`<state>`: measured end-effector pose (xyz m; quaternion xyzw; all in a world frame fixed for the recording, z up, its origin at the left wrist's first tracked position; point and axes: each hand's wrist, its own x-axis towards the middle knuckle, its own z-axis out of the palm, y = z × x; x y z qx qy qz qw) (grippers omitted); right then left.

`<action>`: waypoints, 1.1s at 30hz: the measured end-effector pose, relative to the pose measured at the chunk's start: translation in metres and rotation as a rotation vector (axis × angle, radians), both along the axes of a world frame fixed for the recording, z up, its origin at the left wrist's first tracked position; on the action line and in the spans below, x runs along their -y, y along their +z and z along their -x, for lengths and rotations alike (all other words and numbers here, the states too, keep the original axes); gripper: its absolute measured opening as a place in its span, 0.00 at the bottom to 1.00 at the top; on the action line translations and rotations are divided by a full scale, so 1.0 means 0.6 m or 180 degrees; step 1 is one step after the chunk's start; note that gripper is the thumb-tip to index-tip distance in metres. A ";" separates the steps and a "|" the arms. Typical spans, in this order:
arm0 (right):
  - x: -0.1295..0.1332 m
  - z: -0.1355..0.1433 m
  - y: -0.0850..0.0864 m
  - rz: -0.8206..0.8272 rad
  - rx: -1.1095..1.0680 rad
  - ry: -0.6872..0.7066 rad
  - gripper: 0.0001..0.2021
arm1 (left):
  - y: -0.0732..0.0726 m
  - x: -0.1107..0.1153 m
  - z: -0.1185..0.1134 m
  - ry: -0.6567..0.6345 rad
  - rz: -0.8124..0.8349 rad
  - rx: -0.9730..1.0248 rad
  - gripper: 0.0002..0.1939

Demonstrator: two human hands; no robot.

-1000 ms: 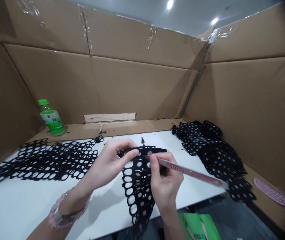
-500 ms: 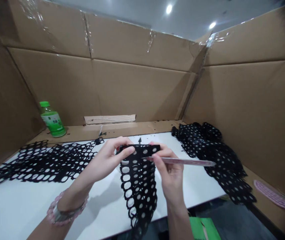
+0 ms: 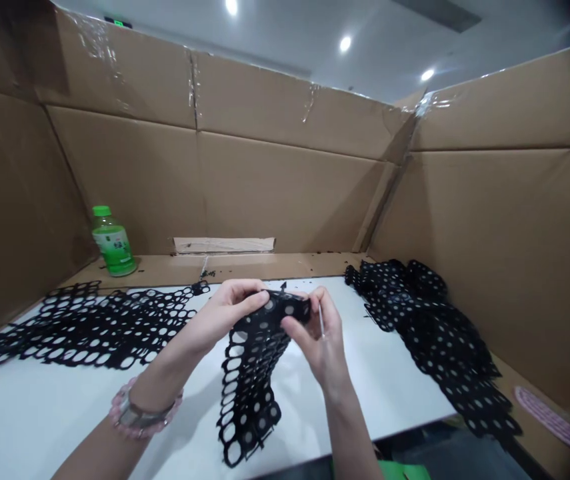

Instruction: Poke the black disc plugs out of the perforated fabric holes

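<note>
A strip of black fabric with rows of round holes (image 3: 249,367) hangs from both my hands above the white table. My left hand (image 3: 227,310) pinches its upper left end between thumb and fingers. At the upper right end, my right hand (image 3: 325,343) grips the edge with thumb and fingers. A slim pale stick-like tool (image 3: 321,321) also sits in my right hand, now pointing steeply upward; I cannot make out its exact kind. Down the strip's left side the holes are open, with white showing through. Its lower end curls near the table's front edge.
Black netting (image 3: 99,327) lies spread on the white tabletop (image 3: 175,413) at left. A heap of dotted black fabric (image 3: 425,327) covers the right side. Behind stand a green bottle (image 3: 115,243) and cardboard walls (image 3: 285,193). A pink woven piece (image 3: 552,417) lies far right.
My right hand has turned, swinging the slim tool from nearly level to steep, and has closed on the strip's right end. The strip's lower part has swung left. The view has tilted up slightly.
</note>
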<state>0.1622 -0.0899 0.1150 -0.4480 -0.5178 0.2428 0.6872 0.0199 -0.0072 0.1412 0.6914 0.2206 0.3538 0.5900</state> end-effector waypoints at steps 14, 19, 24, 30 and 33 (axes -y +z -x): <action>0.019 0.017 -0.014 -0.0114 -0.0600 -0.0404 0.20 | -0.020 0.015 -0.024 0.0199 -0.2867 -0.0241 0.08; 0.021 0.002 -0.027 -0.0024 -0.0476 -0.0558 0.20 | -0.036 0.033 -0.045 0.0185 -0.2915 -0.0450 0.14; 0.027 -0.006 -0.040 0.0133 -0.0406 -0.0485 0.20 | -0.052 0.009 -0.059 0.0720 -0.1995 -0.0420 0.21; 0.033 -0.032 -0.067 0.0129 -0.0901 -0.0488 0.20 | -0.084 -0.105 -0.034 0.1334 -0.1842 -0.0712 0.19; 0.025 -0.044 -0.075 0.0209 -0.1110 -0.0398 0.20 | -0.132 -0.134 -0.043 0.1082 -0.2050 -0.1100 0.13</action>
